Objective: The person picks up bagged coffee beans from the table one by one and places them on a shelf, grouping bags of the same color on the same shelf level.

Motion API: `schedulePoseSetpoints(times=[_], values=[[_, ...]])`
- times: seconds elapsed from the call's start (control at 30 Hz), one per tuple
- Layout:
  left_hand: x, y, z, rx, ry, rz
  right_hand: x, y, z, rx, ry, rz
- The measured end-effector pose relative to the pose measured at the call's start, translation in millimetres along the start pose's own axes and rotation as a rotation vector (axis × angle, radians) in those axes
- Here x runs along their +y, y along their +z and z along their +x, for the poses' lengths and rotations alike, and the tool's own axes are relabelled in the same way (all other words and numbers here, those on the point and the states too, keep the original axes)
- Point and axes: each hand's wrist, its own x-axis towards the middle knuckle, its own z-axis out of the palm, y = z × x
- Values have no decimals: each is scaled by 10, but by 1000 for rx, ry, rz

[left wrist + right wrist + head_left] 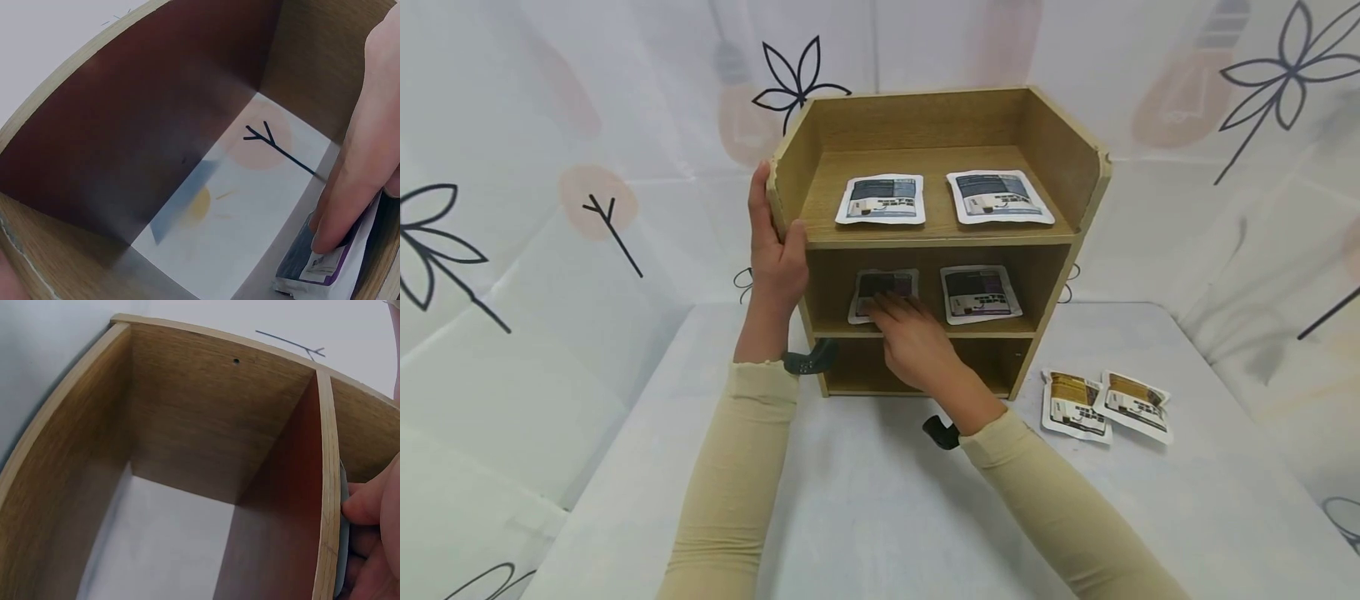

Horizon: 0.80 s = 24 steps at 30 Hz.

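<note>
A small wooden shelf unit [940,242] stands on the table, its side held by my left hand [778,262], with the thumb at the front edge and the fingers outside. My right hand [919,343] reaches into the middle level. Its extended fingers rest on a white pouch with a dark and purple label [867,287], which they partly cover. In the left wrist view the fingertips press on this pouch [297,262]. A similar pouch [979,293] lies to its right on the same level. Two blue-labelled pouches, one left [882,200] and one right [1000,198], lie on the top level.
Two pouches with brown-gold labels, one left [1077,406] and one overlapping it [1137,407], lie on the white table [865,500] right of the unit. The lowest compartment [181,412] shows its wooden walls. A patterned sheet [625,108] hangs behind.
</note>
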Motion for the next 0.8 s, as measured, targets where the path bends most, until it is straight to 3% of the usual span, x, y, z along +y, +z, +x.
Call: schedulePoseSetpoints(times=[0.3,0.53,0.8], values=[[29,-8,-5,-3,-1,-2,1,-3,20,-6,-4,11],[-315,9,103,3,47,-13,1,8,-16,69,-55,9],[-324,14,101,6,44,-35,-14,-80,-156,108,-63,83]])
